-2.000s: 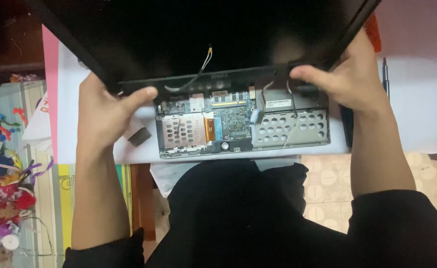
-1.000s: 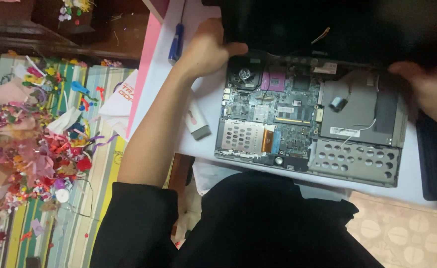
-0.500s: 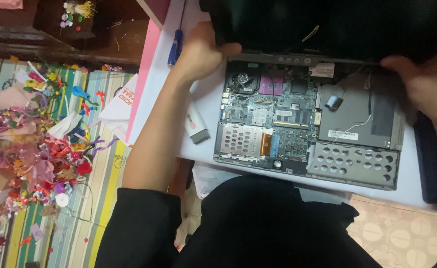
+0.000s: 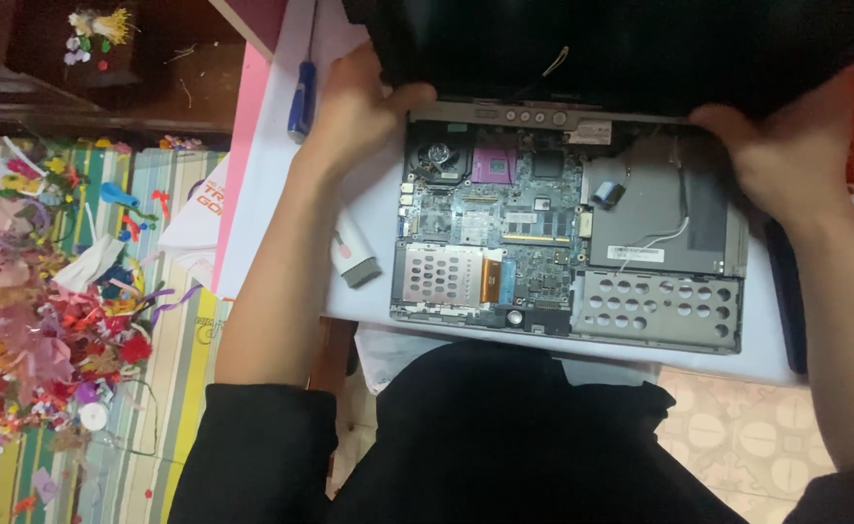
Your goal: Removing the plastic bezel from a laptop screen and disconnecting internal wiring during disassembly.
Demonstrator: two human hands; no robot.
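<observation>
Head view: both hands clamped on black screen panel (image 4: 640, 44), left hand (image 4: 354, 107) at its left corner, right hand (image 4: 776, 155) at right, over opened laptop base (image 4: 563, 233) on white surface (image 4: 281, 223). Panel prob. stiff but fragile, w/ wires attached; grip by edges.

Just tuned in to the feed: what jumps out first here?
An opened laptop base with its bare circuit board lies mid-table. The left hand and right hand grip the dark screen panel at its far edge. Colourful craft scraps litter the floor, left.
</observation>
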